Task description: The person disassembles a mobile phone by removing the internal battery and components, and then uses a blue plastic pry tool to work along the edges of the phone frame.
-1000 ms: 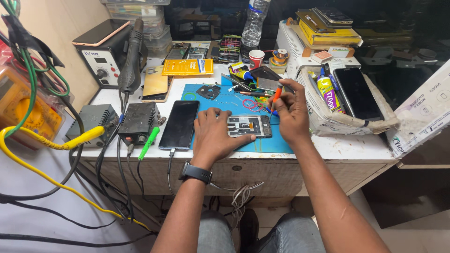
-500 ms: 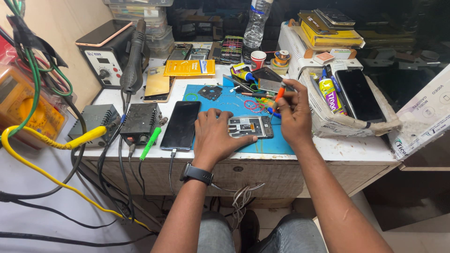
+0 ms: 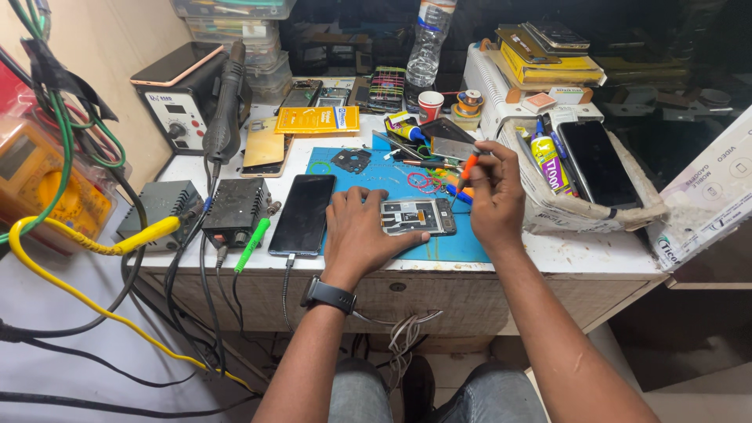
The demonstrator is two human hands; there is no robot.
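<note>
Fingers of the left hand lie spread and flat, pressing the left end of an opened phone frame on the blue mat at the near table edge. The right hand pinches an orange-handled screwdriver, tip down just beyond the frame's right end. Left of the mat lies a dark phone; farther back stands a plastic bottle.

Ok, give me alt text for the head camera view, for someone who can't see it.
A person's left hand steadies an opened phone on a blue mat while the right hand holds an orange-handled tool over it. A black phone lies beside them.
</note>
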